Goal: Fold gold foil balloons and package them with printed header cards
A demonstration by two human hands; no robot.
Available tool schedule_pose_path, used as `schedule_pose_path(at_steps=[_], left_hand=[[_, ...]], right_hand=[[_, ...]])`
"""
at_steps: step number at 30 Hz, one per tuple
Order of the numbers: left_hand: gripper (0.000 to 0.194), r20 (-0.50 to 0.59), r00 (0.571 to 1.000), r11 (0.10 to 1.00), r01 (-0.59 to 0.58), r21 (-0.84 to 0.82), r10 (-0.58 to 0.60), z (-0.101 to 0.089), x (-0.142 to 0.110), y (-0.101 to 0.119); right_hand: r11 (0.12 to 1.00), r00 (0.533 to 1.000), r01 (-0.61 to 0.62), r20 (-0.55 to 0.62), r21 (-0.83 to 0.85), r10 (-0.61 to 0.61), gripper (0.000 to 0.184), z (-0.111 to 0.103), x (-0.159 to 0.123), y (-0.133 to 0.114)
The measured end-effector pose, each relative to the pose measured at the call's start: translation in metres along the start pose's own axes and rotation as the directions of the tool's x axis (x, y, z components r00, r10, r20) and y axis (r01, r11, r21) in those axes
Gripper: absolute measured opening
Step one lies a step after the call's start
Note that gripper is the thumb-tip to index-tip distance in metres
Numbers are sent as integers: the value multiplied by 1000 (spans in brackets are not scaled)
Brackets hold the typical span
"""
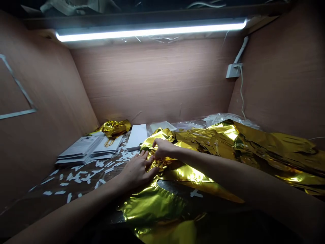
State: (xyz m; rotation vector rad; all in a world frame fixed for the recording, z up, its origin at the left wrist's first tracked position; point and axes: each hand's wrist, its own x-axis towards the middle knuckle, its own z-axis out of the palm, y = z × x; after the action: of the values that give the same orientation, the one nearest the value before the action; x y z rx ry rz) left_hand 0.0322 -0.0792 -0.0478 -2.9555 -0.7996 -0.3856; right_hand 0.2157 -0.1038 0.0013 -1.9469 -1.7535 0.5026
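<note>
Head view: both bare hands were at work on gold foil [149, 203], which lay crumpled under them and ran down toward the near edge of the tabletop [25, 210]. From where I stood, the left hand [137, 170] lay palm down on the foil, fingers spread, thumb set apart from the rest. The right hand [164, 149] was just beyond it, touching the foil's crumpled upper part, index finger bent; whether its fingers pinched the foil I could not tell.

To the right, a broad heap of more gold foil [256, 144] lay under and beyond the right forearm. Left of the hands: many small white strips [83, 177], scattered; behind them, two stacks of white cards [81, 148], side by side, the right-hand one carrying a yellow loop [109, 142]. A white block [137, 135] lay between these stacks and the foil. Another crumpled gold piece [116, 128] sat behind the stacks. Overhead, a lit tube [152, 33] spanned the booth; a socket box [233, 70] hung at the far right corner.
</note>
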Motion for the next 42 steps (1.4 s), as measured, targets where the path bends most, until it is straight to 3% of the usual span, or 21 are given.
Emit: schedule_pose_path(at_steps=[4,8,9,12,14,17,23,30,37,42], left_hand=[[53,-47,998,993,-39,-109,34,-1,3,-9],[42,-174,982,983,47,-179,-78,-8,23,-54],[44,-146,981,981,100,-165,-125,-12,29,-70],[59,118,971,974,217,-64,-209,-32,47,-120],[52,215,959,977,204,-67,-185,-46,57,-146],[40,348,929,986,158,-62,-127,-61,69,-164],[29,401,915,996,74,-45,-50,-73,85,-162],[23,184,983,1000,12,-2,-11,-80,89,-154],[10,18,994,994,105,-9,-105,-85,88,-151],[32,-64,968,968,240,-68,-244,-96,82,-150]], right_hand=[[985,999,-40,-28,168,46,59,-1,-1,19],[938,982,80,-187,338,-16,51,-9,-3,36],[923,971,108,-237,369,-19,50,-12,-3,39],[898,935,150,-356,414,8,47,-20,-2,47],[892,921,150,-387,427,30,47,-24,-2,51],[884,921,116,-383,452,75,50,-25,-2,57],[873,918,64,-371,483,138,50,-22,2,68],[881,917,73,-378,468,125,51,-21,0,72],[867,921,65,-365,493,138,54,-19,1,74],[890,904,29,-392,455,171,54,-24,-1,73]])
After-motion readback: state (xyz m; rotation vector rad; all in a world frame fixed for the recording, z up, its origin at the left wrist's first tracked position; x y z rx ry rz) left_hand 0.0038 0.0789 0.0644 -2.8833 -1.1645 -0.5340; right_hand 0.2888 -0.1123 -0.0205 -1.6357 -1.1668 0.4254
